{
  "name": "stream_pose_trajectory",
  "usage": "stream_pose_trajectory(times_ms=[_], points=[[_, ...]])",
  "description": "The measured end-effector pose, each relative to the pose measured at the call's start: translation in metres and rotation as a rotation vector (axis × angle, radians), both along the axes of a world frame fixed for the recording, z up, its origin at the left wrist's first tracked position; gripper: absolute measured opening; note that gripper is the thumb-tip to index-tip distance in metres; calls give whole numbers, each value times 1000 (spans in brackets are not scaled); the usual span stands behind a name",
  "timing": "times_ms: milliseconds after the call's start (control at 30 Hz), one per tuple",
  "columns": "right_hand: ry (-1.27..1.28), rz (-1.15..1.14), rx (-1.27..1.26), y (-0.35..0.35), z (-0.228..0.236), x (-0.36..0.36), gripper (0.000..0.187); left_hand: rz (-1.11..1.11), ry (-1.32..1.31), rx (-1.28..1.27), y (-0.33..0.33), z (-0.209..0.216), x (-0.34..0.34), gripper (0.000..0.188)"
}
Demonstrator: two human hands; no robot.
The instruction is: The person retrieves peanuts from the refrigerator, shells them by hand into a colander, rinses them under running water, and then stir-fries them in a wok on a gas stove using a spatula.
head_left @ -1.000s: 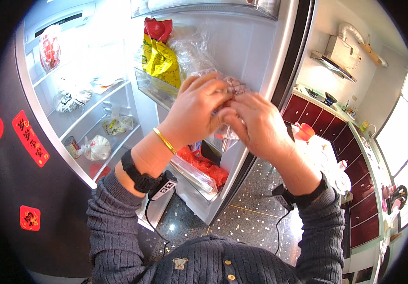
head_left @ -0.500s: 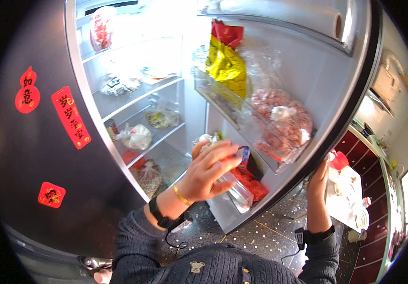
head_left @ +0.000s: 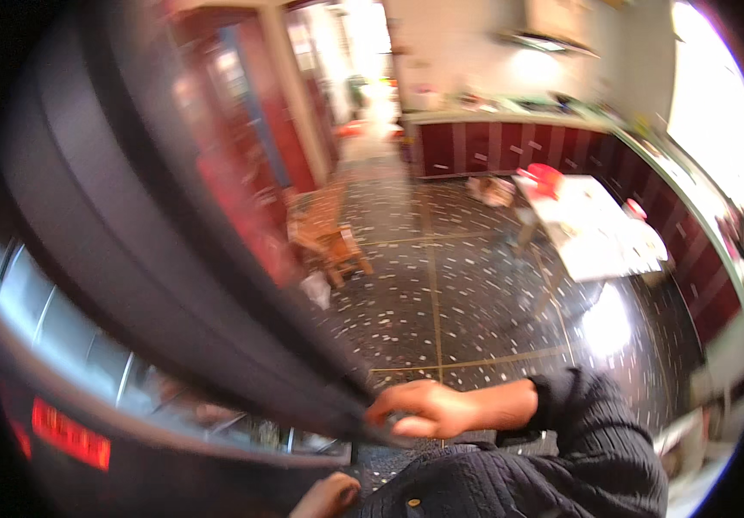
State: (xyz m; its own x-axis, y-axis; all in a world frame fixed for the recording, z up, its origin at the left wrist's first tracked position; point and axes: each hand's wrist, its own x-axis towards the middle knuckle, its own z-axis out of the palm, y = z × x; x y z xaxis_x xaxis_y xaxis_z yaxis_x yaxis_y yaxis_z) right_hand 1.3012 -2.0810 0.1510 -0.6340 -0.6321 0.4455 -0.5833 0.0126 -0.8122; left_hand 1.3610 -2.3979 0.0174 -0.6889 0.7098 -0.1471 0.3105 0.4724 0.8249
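Note:
The dark refrigerator door [head_left: 190, 285] stands partly open and slants across the left of the view, smeared by motion. My right hand [head_left: 428, 409] grips the door's lower edge, its fingers curled round it. Low in the picture, my left hand [head_left: 333, 495] is near the refrigerator's front, apart from the door; its fingers are blurred and partly out of view. Behind the door, a strip of the lit refrigerator interior [head_left: 87, 345] shows shelf edges. What lies on the shelves is too blurred to name. A red paper sticker [head_left: 72, 434] is on the dark refrigerator front [head_left: 182, 475].
A white table [head_left: 596, 237] with a red basin [head_left: 543, 180] stands on the right. Beyond it runs a counter with dark red cabinets [head_left: 493, 147]. A wooden chair [head_left: 329, 237] is on the speckled dark floor [head_left: 441, 293], near a doorway [head_left: 363, 86].
The door has swung to the left, covering most of the interior. My left hand has dropped away from the shelves. The view has turned toward the kitchen.

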Motion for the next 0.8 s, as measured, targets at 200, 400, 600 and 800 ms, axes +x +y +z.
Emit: stream_pose_trajectory(times_ms=[200, 400, 600, 800], points=[[-204, -131, 225, 37, -57, -6, 33, -15, -184, -234, 47, -29, -33, 18], [-400, -498, 547, 170, -107, 52, 38, -69, 183, 122, 190, 0, -95, 17], [-666, -977, 409, 320, -129, 140, 40, -365, 227, 232, 405, 14, -153, 13], [-741, -1428, 310, 441, -111, 229, 37, -538, 50, 348, 640, 10, -151, 15]])
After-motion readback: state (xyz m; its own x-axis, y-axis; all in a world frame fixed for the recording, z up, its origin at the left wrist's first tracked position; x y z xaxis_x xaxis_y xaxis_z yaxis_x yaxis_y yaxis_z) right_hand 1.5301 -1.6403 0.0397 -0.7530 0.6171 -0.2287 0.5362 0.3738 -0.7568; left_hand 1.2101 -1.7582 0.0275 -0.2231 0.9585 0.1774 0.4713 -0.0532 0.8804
